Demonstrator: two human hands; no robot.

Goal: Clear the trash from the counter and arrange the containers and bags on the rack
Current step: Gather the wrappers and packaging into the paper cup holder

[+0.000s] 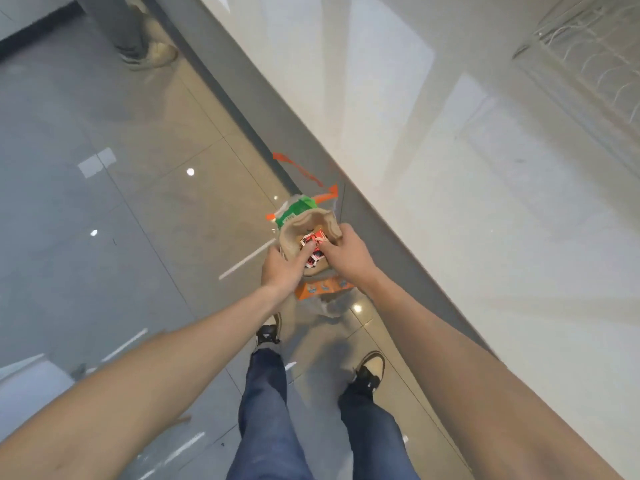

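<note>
Floor: glossy grey/beige tiles, left half of view; light spots reflected.
Other person's shoes: top-left corner of floor, beside counter base; pale, blurred.
L hand: grip closed on the near-left rim of the paper bag, fingers curled at its mouth.
Paper bag: tan/brown, mouth open & crumpled, held up over the floor, just off the counter's front edge, not on counter.
Bag contents: small red/white/black wrappers; print too blurred to read.
Green packet: sticks out behind bag's far rim, green w/ white print, unreadable.
Clear plastic bag w/ orange strips: behind the paper bag, orange ties trailing up along counter's front edge.
Orange pack: under both hands, small pale-blue marks on it, text illegible; grey-clear plastic hangs below.
R hand: grip pinched on the bag's right rim, thumb & fingers at the mouth, touching wrappers.
Legs: blue jeans, dark/white sneakers on floor.
Counter: white, shiny, runs diagonally across right half; grey front face.
Rack: white wire, far top-right corner of counter; blurred, contents can't tell.
</note>
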